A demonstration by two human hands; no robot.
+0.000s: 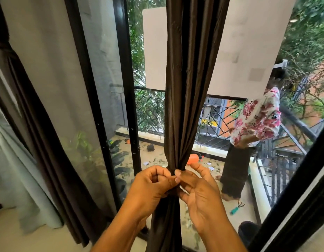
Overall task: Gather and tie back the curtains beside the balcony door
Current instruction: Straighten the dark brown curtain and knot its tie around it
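Head view: both grips, left hand (154, 182) and right hand (195, 190), pinch the brown curtain (192, 88) at its gathered waist, fabric bunched between fingertips, rising above and hanging below the grips, balcony door frame (128, 88) left.

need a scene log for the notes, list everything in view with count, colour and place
gathered curtain: one, dark brown, centre, bunched at the hands
second curtain: one, dark brown, left, already tied back near the top
sheer curtain: one, pale grey, far left
door frame: one, black, left of the gathered curtain
balcony railing: one, black metal, beyond the glass
person on balcony: one, floral pink and white top, dark skirt, right
orange object: one, balcony floor, half hidden behind the curtain
hand rake: one, teal handle, balcony floor, right
trees: green, background
left hand: one, pinching the curtain waist
right hand: one, pinching the same spot
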